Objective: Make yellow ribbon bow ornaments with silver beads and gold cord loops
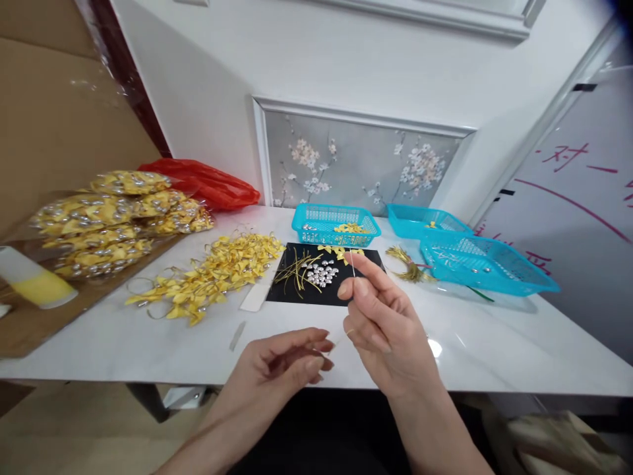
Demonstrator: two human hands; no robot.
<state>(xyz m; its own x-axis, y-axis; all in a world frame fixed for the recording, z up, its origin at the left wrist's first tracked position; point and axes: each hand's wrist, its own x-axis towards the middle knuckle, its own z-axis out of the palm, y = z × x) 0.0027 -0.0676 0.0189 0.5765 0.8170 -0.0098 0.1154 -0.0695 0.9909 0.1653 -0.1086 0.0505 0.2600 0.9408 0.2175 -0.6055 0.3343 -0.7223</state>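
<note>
My right hand [388, 320] is raised over the front of the black mat [333, 298], thumb and index finger pinching a thin pale wire [353, 264] that stands nearly upright. Lower and to the left, my left hand [291, 363] is curled, its thumb close against the fingers. Something faint and pale shows at its fingertips, too blurred to name. Beyond both hands, silvery beads [324, 274] lie heaped on the mat. Loose golden wire stems [297, 270] are beside them, and yellow petal pieces [339, 253] lie along the mat's far edge.
A pile of yellow flower sprigs [217, 270] spreads left of the mat, with wrapped bundles [119, 218] and a red bag [202, 183] behind. Blue baskets [336, 214] stand along the back and right. A wire bunch [410, 267] lies near the right basket [494, 280].
</note>
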